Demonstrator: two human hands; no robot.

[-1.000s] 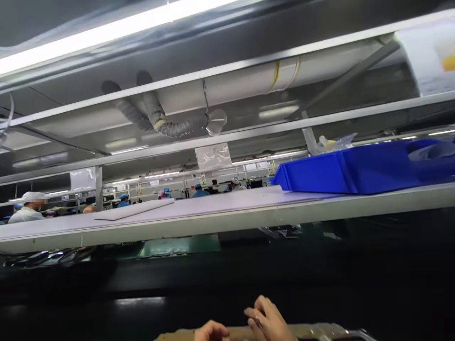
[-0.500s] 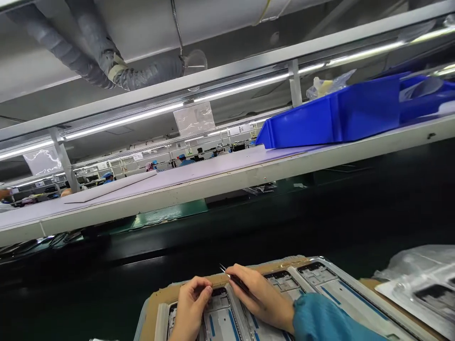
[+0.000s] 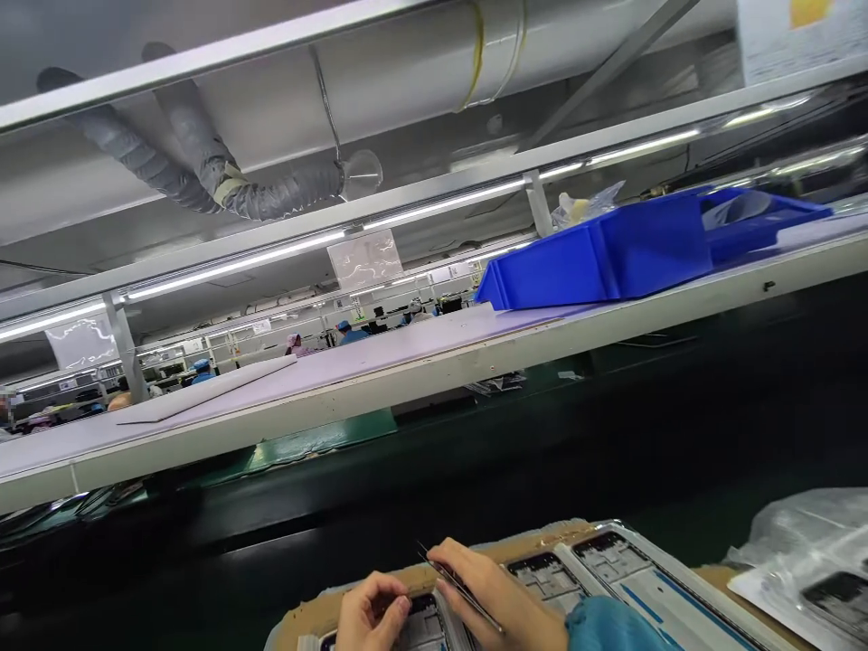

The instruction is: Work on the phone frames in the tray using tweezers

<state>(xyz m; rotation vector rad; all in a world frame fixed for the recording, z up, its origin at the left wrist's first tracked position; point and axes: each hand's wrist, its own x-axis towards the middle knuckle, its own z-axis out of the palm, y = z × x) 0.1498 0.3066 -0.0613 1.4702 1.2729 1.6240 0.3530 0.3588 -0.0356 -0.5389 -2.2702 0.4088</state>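
My right hand (image 3: 498,592) has its fingers closed round a pair of metal tweezers (image 3: 467,597), whose thin tips stick out to the upper left past the fingertips. Beside it my left hand (image 3: 372,613) pinches thumb and index finger together at the top corner of a phone frame (image 3: 424,624). Whatever is in that pinch, if anything, is hidden. To the right of my hands lie another phone frame (image 3: 548,579) and a longer one with blue strips (image 3: 651,592). All rest in a clear-edged tray on brown cardboard (image 3: 308,622), cut off by the lower picture edge.
Clear plastic wrap (image 3: 800,524) covers more frames on a white tray (image 3: 766,597) at right. Behind is a dark work surface (image 3: 542,452), with a white shelf (image 3: 407,389) above it carrying a blue bin (image 3: 603,258). Distant people sit beyond.
The camera view has tilted upward, so hands and frames appear lower in the picture. The tweezers now show more of their length across my right hand. My left hand keeps its pinch.
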